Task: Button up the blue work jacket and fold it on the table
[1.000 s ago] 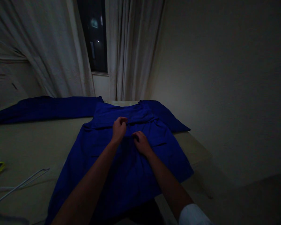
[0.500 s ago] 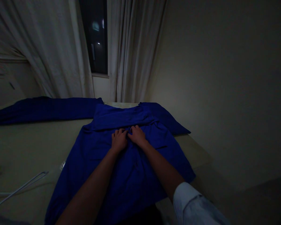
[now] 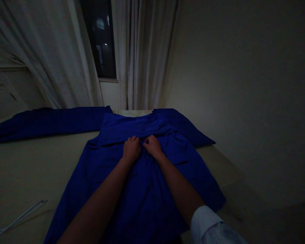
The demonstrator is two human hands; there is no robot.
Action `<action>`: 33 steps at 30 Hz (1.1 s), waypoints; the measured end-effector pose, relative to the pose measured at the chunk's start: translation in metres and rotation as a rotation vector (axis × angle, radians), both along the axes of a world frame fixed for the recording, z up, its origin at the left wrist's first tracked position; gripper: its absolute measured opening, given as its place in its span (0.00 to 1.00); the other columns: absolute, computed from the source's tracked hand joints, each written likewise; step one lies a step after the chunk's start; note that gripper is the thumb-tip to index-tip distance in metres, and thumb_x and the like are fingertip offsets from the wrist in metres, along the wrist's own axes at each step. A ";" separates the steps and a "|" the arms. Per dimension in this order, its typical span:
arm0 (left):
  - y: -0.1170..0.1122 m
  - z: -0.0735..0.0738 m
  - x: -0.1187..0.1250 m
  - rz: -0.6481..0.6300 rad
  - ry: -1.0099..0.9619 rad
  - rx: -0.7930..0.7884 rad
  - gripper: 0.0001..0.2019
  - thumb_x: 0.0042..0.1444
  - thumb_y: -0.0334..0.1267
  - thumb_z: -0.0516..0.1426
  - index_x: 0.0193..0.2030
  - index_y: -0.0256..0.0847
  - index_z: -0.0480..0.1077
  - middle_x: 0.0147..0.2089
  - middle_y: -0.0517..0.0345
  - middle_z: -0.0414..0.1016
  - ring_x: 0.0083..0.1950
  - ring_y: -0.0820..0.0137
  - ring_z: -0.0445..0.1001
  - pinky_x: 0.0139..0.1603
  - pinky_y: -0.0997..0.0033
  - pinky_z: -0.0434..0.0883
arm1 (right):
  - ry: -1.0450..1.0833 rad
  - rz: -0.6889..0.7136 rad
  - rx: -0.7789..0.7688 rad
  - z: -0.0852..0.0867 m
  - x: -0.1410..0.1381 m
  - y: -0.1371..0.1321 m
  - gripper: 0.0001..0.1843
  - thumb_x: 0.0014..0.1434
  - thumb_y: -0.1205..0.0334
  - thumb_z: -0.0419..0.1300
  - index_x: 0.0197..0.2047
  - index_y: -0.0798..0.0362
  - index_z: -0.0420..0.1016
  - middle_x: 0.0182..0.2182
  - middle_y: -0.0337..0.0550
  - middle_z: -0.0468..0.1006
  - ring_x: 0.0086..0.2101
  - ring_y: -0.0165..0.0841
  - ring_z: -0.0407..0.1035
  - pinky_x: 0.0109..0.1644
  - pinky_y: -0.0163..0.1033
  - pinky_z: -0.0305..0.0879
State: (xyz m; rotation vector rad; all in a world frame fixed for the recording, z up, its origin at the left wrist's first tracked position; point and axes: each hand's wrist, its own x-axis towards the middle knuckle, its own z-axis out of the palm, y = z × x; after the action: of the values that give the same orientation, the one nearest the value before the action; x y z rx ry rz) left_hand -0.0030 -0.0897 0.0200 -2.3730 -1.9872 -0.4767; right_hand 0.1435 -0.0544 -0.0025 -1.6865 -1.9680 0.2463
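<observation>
A dark blue long-sleeved garment lies spread on a pale table, one sleeve stretched far to the left and the other falling off the right edge. My left hand and my right hand rest side by side on the chest just below the folded-over collar. Both have their fingers curled, pinching the cloth at the front opening. What exactly sits between the fingertips is too dark to make out.
A white wire hanger lies at the table's front left. Pale curtains flank a dark window behind the table. A bare wall stands to the right, and the table's right edge is close to the garment.
My left hand came down from the collar and my right hand moved up to meet it; both now sit together at the chest. The view has shifted slightly.
</observation>
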 end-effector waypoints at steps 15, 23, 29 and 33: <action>0.011 -0.013 -0.007 -0.077 -0.021 0.020 0.17 0.73 0.42 0.48 0.51 0.45 0.78 0.53 0.48 0.78 0.54 0.53 0.72 0.48 0.57 0.69 | 0.410 0.185 -0.040 -0.022 0.021 0.017 0.06 0.57 0.67 0.66 0.39 0.52 0.83 0.43 0.44 0.81 0.42 0.35 0.76 0.49 0.40 0.73; 0.019 -0.017 -0.009 -0.080 -0.066 0.000 0.16 0.73 0.40 0.48 0.49 0.44 0.78 0.51 0.49 0.78 0.52 0.56 0.74 0.49 0.60 0.67 | 0.490 0.243 -0.019 -0.016 0.016 0.010 0.05 0.56 0.66 0.66 0.38 0.53 0.82 0.40 0.43 0.80 0.37 0.33 0.74 0.45 0.38 0.71; 0.017 -0.015 -0.009 -0.094 -0.120 -0.002 0.16 0.73 0.40 0.48 0.49 0.45 0.78 0.49 0.50 0.78 0.49 0.56 0.75 0.46 0.61 0.66 | 0.446 0.250 0.039 -0.011 0.014 0.008 0.08 0.63 0.66 0.61 0.37 0.51 0.83 0.37 0.42 0.83 0.41 0.34 0.76 0.50 0.39 0.70; 0.019 -0.015 -0.009 -0.086 -0.178 -0.008 0.15 0.73 0.40 0.48 0.48 0.45 0.77 0.48 0.49 0.79 0.48 0.56 0.75 0.46 0.61 0.66 | 0.423 0.212 0.007 -0.011 0.013 0.009 0.06 0.58 0.67 0.65 0.38 0.51 0.83 0.37 0.42 0.83 0.37 0.34 0.76 0.45 0.38 0.71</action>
State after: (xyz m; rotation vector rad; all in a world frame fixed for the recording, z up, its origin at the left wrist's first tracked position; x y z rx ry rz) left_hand -0.0121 -0.0702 0.0048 -2.5108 -1.9610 -0.7082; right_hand 0.1561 -0.0456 -0.0137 -1.2894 -1.8147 0.6181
